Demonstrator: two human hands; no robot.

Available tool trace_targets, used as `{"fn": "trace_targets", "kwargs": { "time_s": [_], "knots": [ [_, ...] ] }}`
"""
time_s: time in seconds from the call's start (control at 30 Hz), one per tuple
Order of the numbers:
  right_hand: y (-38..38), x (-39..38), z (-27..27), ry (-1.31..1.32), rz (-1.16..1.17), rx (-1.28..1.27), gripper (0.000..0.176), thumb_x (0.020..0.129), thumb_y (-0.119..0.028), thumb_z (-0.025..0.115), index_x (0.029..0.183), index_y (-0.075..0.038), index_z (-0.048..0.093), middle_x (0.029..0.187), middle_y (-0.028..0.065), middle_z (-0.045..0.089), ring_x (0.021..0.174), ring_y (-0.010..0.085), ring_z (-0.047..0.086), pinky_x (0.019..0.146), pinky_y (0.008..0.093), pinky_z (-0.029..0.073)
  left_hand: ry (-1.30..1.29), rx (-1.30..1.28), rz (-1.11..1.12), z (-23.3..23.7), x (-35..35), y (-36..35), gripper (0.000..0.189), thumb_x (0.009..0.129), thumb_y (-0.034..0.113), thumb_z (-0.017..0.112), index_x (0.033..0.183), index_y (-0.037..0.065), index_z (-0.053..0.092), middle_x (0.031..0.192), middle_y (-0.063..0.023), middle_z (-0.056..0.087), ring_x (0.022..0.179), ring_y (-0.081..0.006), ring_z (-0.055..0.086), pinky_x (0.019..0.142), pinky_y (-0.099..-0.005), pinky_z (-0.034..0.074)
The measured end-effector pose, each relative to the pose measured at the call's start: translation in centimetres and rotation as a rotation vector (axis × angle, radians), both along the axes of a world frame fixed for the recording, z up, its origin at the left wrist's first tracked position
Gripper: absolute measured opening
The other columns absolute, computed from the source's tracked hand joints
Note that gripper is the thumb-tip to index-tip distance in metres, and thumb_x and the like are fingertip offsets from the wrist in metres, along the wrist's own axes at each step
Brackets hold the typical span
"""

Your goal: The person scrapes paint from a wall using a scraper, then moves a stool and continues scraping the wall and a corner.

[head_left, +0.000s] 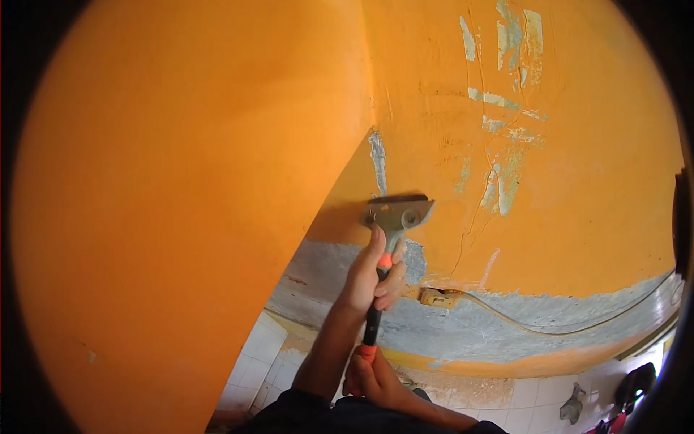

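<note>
The left hand (pixel 376 278) is clenched round the middle of the scraper (pixel 396 215) handle. The right hand (pixel 370 376) grasps its low end. The blade presses flat on the orange wall (pixel 578 217), just beside the corner. A socket box (pixel 437 297) and a thin cable (pixel 564 330) sit near, on the grey strip (pixel 463 329) below.

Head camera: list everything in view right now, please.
scraper: one, grey head, black-and-orange handle, blade on the wall by the corner
wall: orange, two faces meeting at a corner, pale peeled patches upper right
bare band: one, grey, low on the wall
socket box: one, beige, on the band
cable: one, pale, running right from the box
floor tiles: white, below
left hand: grips upper handle
right hand: grips handle end
</note>
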State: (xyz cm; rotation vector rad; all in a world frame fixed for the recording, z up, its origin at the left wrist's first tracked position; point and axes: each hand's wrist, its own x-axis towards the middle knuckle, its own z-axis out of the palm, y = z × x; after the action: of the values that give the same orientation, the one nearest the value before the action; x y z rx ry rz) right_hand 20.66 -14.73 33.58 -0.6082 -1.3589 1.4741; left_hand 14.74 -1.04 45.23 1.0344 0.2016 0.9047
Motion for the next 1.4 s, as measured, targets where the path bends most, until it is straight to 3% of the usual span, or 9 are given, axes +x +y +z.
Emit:
{"fn": "trace_targets", "kwargs": {
  "time_s": [0.07, 0.17, 0.4, 0.5, 0.6, 0.8, 0.87, 1.3, 1.4],
  "knots": [
    [-0.7, 0.5, -0.2, 0.056, 0.052, -0.159, 0.024, 0.103, -0.026, 0.038, 0.101, -0.003, 0.041, 0.068, 0.0041, 0.057, 0.057, 0.0122, 0.055, 0.054, 0.0262, 0.045, 0.031, -0.026, 0.03, -0.7, 0.1, -0.1, 0.052, 0.098, 0.059, 0.021, 0.084, 0.013, 0.041, 0.04, 0.0047, 0.029, 0.026, -0.0092, 0.028, 0.028, -0.024, 0.026],
    [0.6, 0.6, 0.3, -0.055, -0.002, -0.032, 0.023, 0.103, -0.025, 0.038, 0.1, -0.003, 0.041, 0.068, 0.0036, 0.057, 0.056, 0.0117, 0.054, 0.054, 0.0255, 0.044, 0.031, -0.015, 0.018, 1.7, 0.1, -0.2, 0.053, 0.098, 0.06, 0.021, 0.084, 0.013, 0.041, 0.04, 0.0048, 0.029, 0.026, -0.01, 0.027, 0.028, -0.0246, 0.026],
    [-0.1, 0.1, 0.3, 0.049, 0.055, -0.08, 0.025, 0.103, -0.028, 0.034, 0.1, -0.004, 0.038, 0.071, 0.0072, 0.052, 0.058, 0.0144, 0.054, 0.056, 0.0276, 0.047, 0.0, -0.027, -0.047, 0.2, 0.2, 0.1, 0.053, 0.098, 0.059, 0.021, 0.084, 0.013, 0.042, 0.04, 0.0046, 0.029, 0.026, -0.01, 0.027, 0.028, -0.0247, 0.026],
    [0.4, 0.5, 0.7, -0.108, 0.016, 0.061, 0.025, 0.103, -0.029, 0.034, 0.102, -0.005, 0.037, 0.069, 0.0071, 0.052, 0.059, 0.0141, 0.054, 0.056, 0.0275, 0.046, 0.002, -0.011, -0.022, 0.9, 0.1, 0.0, 0.053, 0.098, 0.06, 0.021, 0.084, 0.013, 0.041, 0.04, 0.0044, 0.029, 0.026, -0.0096, 0.027, 0.028, -0.0243, 0.025],
    [-0.2, 0.1, -0.2, 0.025, -0.015, -0.084, 0.021, 0.103, -0.023, 0.037, 0.101, -0.003, 0.041, 0.068, 0.0037, 0.056, 0.056, 0.011, 0.054, 0.053, 0.025, 0.044, 0.025, -0.057, -0.004, 0.1, 0.1, -0.2, 0.054, 0.098, 0.06, 0.021, 0.084, 0.012, 0.041, 0.04, 0.0047, 0.029, 0.026, -0.009, 0.028, 0.028, -0.0236, 0.025],
    [0.5, 0.1, 0.7, -0.066, -0.05, 0.097, 0.022, 0.103, -0.024, 0.037, 0.099, -0.003, 0.041, 0.067, 0.0033, 0.057, 0.056, 0.0112, 0.054, 0.053, 0.0259, 0.044, 0.016, 0.002, -0.051, 0.8, 0.1, 0.3, 0.054, 0.097, 0.061, 0.021, 0.083, 0.013, 0.041, 0.039, 0.0044, 0.029, 0.026, -0.0093, 0.028, 0.028, -0.0238, 0.027],
    [-0.5, 0.3, -0.6, 0.044, 0.027, -0.114, 0.021, 0.103, -0.023, 0.037, 0.099, -0.003, 0.041, 0.067, 0.0028, 0.057, 0.058, 0.0118, 0.053, 0.056, 0.0265, 0.043, 0.035, -0.026, -0.028, 0.4, 0.2, 0.1, 0.055, 0.097, 0.061, 0.02, 0.082, 0.013, 0.041, 0.04, 0.0044, 0.029, 0.026, -0.0092, 0.028, 0.028, -0.0239, 0.026],
    [0.3, 0.5, 1.1, 0.003, 0.006, -0.03, 0.02, 0.102, -0.023, 0.037, 0.1, -0.003, 0.039, 0.067, 0.0026, 0.056, 0.058, 0.0115, 0.053, 0.056, 0.0258, 0.043, 0.031, -0.04, -0.031, 2.1, 0.5, -0.2, 0.058, 0.095, 0.065, 0.023, 0.082, 0.012, 0.041, 0.041, 0.0041, 0.029, 0.026, -0.0084, 0.027, 0.028, -0.0224, 0.027],
    [0.3, 0.7, 0.4, 0.009, 0.04, -0.025, 0.021, 0.103, -0.025, 0.032, 0.102, -0.005, 0.036, 0.07, 0.0071, 0.05, 0.058, 0.0151, 0.054, 0.058, 0.0282, 0.047, 0.028, -0.002, -0.043, 0.7, 0.5, -0.1, 0.054, 0.098, 0.06, 0.019, 0.083, 0.013, 0.041, 0.04, 0.0048, 0.028, 0.026, -0.0093, 0.028, 0.028, -0.0239, 0.026]
  ]
}}
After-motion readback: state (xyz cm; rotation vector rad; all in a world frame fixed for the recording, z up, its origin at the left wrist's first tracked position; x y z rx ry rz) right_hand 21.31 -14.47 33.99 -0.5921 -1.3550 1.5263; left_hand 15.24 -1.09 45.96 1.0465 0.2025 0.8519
